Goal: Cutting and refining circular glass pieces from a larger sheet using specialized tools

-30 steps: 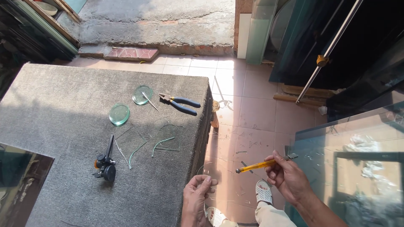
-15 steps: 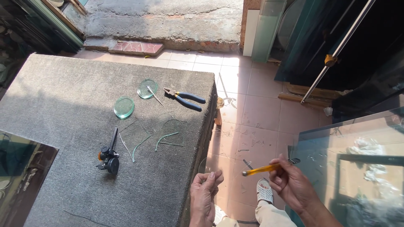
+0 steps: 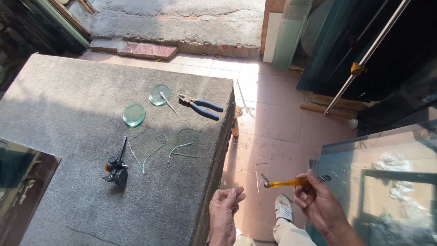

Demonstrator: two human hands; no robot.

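Looking down from my head camera, my right hand (image 3: 318, 202) grips a glass cutter with an amber handle (image 3: 289, 183), held roughly level over the tiled floor (image 3: 277, 114), its metal head pointing left toward the counter's edge. My left hand (image 3: 225, 214) is loosely curled, fingers drawn in toward the palm, grasping nothing that I can see; it hovers just off the near corner of the counter (image 3: 54, 95). Between my hands, lower down, my foot in a white sandal (image 3: 283, 210) rests on the tiles.

On the grey, carpet-like counter top lie two round glass discs (image 3: 134, 114), one nearer the far edge than the other, and a thin metal rod (image 3: 168, 102) resting across the farther disc. Just right of them sit blue-handled pliers (image 3: 201, 106). Closer to me are curved glass offcuts (image 3: 184, 143) and thin slivers, and to their left a black circle cutter with a suction base (image 3: 116, 166). At my right, a large glass sheet (image 3: 378, 182) stands near my right hand.
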